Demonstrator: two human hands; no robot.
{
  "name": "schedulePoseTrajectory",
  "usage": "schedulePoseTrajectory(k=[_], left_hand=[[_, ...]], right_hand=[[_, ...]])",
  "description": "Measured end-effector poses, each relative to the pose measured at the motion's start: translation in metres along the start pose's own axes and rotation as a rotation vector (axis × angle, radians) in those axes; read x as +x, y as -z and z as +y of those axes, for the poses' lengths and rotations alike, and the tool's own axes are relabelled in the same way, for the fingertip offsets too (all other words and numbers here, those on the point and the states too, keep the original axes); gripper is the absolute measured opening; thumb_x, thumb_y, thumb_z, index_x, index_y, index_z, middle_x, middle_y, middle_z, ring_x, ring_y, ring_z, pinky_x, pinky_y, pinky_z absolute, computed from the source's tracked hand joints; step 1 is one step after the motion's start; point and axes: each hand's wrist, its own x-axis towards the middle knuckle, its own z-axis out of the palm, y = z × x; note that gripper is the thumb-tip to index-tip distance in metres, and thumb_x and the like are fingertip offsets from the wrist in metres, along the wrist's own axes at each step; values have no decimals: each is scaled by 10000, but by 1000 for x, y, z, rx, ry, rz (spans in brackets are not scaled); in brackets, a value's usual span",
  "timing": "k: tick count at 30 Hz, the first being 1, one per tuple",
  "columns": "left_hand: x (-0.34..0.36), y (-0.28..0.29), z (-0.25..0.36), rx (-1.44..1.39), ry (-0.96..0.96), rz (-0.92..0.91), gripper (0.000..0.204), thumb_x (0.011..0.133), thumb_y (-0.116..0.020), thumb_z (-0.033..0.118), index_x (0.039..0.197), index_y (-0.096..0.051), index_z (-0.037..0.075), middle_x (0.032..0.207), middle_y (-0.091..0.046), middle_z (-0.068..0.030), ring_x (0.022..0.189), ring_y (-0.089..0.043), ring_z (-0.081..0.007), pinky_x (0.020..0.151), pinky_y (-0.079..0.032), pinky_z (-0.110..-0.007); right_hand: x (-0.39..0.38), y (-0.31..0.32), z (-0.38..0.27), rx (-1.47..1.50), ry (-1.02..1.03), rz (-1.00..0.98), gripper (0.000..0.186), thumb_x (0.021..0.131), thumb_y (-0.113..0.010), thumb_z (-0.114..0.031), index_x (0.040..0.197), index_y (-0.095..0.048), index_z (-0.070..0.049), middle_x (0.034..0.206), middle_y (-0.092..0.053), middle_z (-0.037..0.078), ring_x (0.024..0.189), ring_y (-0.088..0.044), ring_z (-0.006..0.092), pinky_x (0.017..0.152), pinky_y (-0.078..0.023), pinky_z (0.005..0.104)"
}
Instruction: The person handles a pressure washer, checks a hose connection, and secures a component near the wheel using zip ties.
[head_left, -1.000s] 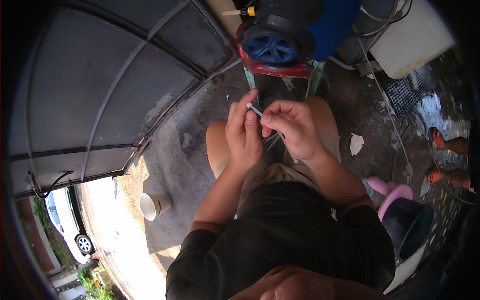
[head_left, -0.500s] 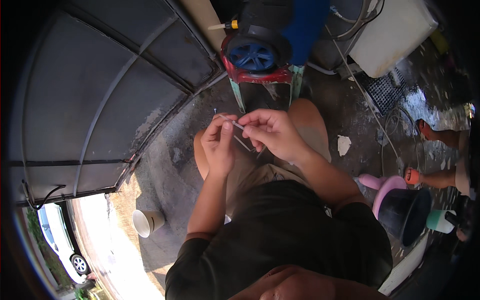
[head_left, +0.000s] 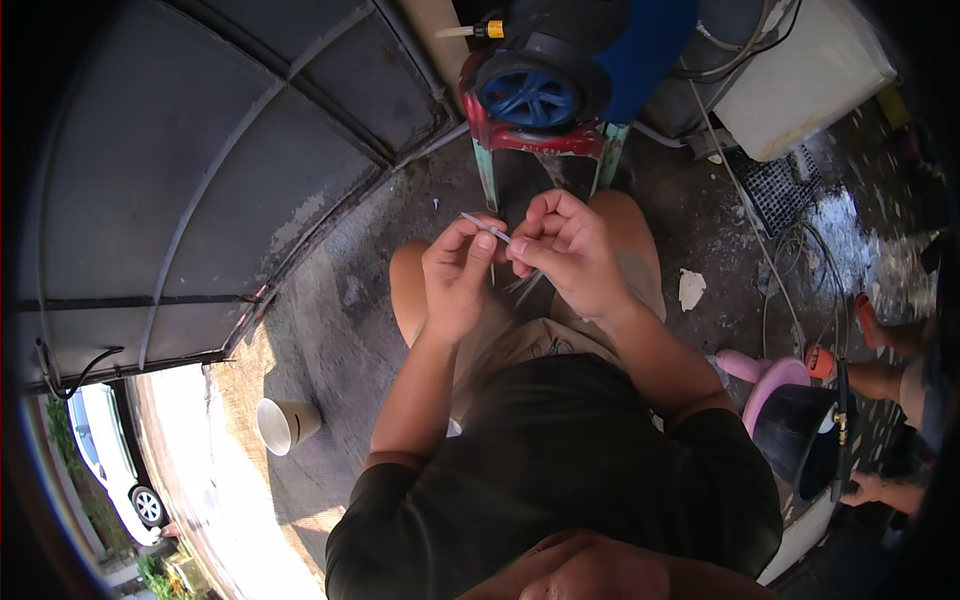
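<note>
Above my lap, a thin light-grey strip [head_left: 485, 226] slants between my two hands. My left hand [head_left: 458, 280] pinches it between thumb and index finger, with its tip sticking out past the fingers. At the strip's lower end, my right hand [head_left: 575, 258] has its thumb and index finger closed on it. More thin strips [head_left: 524, 288] hang below the right fingers; I cannot tell whether they join the held one. Their exact kind is too small to make out.
Ahead stands a red stool [head_left: 485, 130] bearing a dark machine with a blue wheel [head_left: 528, 97]. At left are a grey metal gate [head_left: 190, 190] and a white bucket [head_left: 287, 426]. At right are a black tub [head_left: 790, 430], a coiled hose [head_left: 800, 255] and another person's hand [head_left: 872, 489].
The strip and both hands have shifted slightly right in the view. At the right edge, another person's hand and a dark wand-like tool have come in beside the tub.
</note>
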Motion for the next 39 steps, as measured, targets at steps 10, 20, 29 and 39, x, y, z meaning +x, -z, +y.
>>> schedulePoseTrajectory(k=[10,20,29,39], left_hand=[[10,-1,3,59,0,-83,116,984,-610,28,1073,-663,-24,1020,-635,-74,857,-625,-146,765,-527,-279],[71,50,-36,326,281,-219,254,899,-742,47,1140,-712,-28,956,-730,-75,842,-656,-104,778,-522,-240],[116,54,-133,3,151,103,215,944,-693,79,1119,-678,-44,976,-732,-138,812,-704,-175,751,-585,-292],[155,46,-228,-233,438,85,185,984,-634,115,1110,-646,-20,1004,-716,-121,841,-706,-171,731,-574,-275]], right_hand=[[9,13,6,-45,-69,-44,250,908,-673,5,1106,-520,6,864,-652,78,749,-629,111,661,-517,249],[22,80,-24,-172,27,50,189,972,-628,-59,1134,-606,37,909,-669,94,831,-679,183,710,-591,311],[37,88,-62,-482,296,85,198,942,-654,-50,1093,-608,69,1102,-616,197,953,-697,305,805,-619,388],[33,54,-90,-809,524,230,240,886,-709,-45,1063,-605,78,1048,-587,194,938,-701,294,850,-607,379]])
